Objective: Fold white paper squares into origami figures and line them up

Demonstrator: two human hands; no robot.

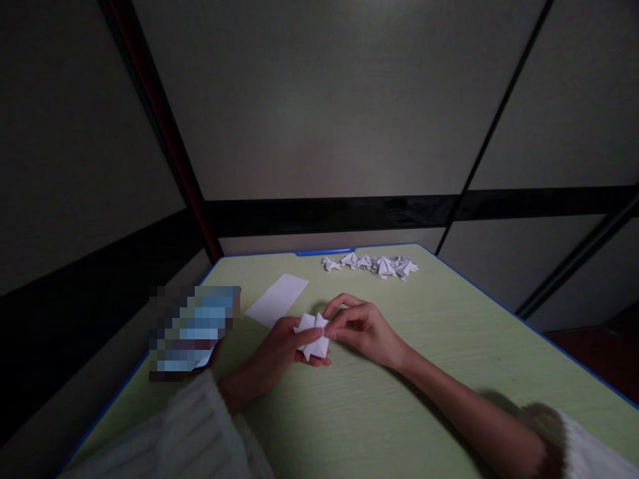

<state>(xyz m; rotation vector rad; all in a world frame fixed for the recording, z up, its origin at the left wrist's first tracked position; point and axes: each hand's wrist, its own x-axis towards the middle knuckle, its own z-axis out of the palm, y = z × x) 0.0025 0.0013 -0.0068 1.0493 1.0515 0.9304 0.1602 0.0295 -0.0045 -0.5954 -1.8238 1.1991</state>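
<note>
A small white piece of folded paper (313, 344) with several pointed flaps is held a little above the table. My left hand (280, 349) grips it from the left, thumb across its top and fingers underneath. From the right, my right hand (363, 327) pinches its right edge between thumb and fingertips. The exact flap between those fingertips is too small to make out. Behind my left hand, a flat sheet of white paper (279, 297) lies on the table.
The pale green table (399, 412) has a blue edge. Several finished-looking white origami figures (387, 266) sit in a row and cluster at its far side. A blurred-out device with a bright screen (200, 332) lies at the left. Panelled cabinet doors (319, 120) rise behind the table.
</note>
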